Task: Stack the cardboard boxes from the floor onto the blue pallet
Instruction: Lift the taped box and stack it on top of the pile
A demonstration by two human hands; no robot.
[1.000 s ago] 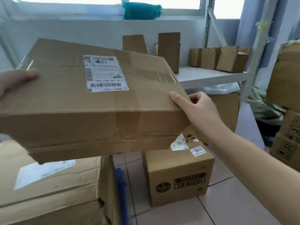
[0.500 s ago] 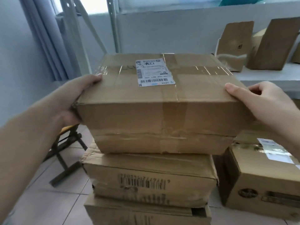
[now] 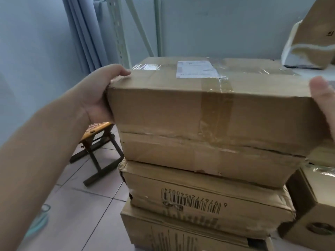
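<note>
A taped cardboard box (image 3: 199, 113) with a white shipping label on top rests on a stack of two other boxes. The middle box (image 3: 204, 201) shows a printed barcode, and the bottom box (image 3: 181, 234) sits under it. My left hand (image 3: 98, 93) grips the top box's left end, thumb on the upper edge. My right hand (image 3: 324, 100) holds its right end at the frame edge, mostly cut off. The blue pallet is hidden from view.
Another cardboard box (image 3: 315, 205) stands at the lower right. A small folding stool (image 3: 96, 140) stands on the tiled floor to the left. A white metal shelf upright (image 3: 117, 33) and grey curtain (image 3: 85, 33) rise behind. Boxes (image 3: 311, 33) sit on the shelf at top right.
I carried the labelled box leftwards from over the floor boxes to the stack; it has come down and now rests on the barcode box, both hands still on its ends.
</note>
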